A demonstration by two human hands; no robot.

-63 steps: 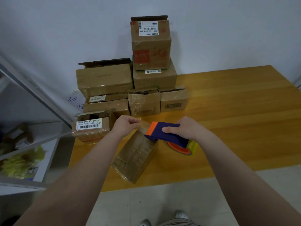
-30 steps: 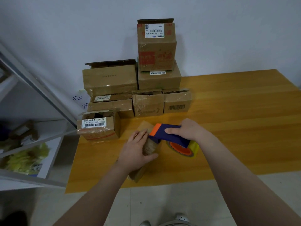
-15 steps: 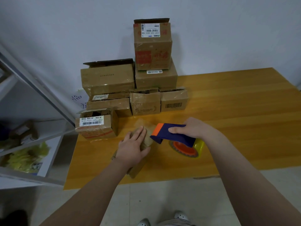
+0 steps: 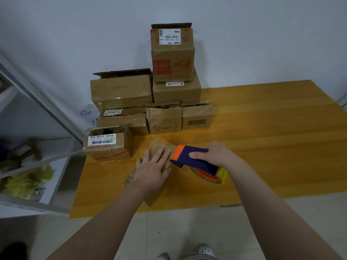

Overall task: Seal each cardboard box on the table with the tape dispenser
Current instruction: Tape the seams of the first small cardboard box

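My left grip (image 4: 153, 171) lies flat, fingers straight, pressing down on the small box (image 4: 156, 194) that sits slantwise under it. My right grip (image 4: 214, 153) is curled round the handle of the tape dispenser (image 4: 195, 160), whose orange nose touches the box just beside my left fingertips (image 4: 165, 150). The tape roll hangs close over the tabletop (image 4: 272, 139) below my right grip.

As I judge it, I am partway through this one box. A glossy strip seems to cover its far end, though I cannot tell how far it runs under my palm. Most of the work is left. In the stack (image 4: 176, 92) beyond both grips, the top box (image 4: 171, 51) and the wide box (image 4: 122, 91) have flaps raised, and the labelled box (image 4: 105, 145) just left of my left grip gapes open.

Room is uneven. Right of my right grip the tabletop is bare wood, good for a long pull. Beyond the grips the stack is near. Toward me, the box's near corner is close to the tabletop's front edge, so a hard drag could slide it off. Left of my left grip the tabletop ends, with a shelf unit (image 4: 47, 166) alongside.
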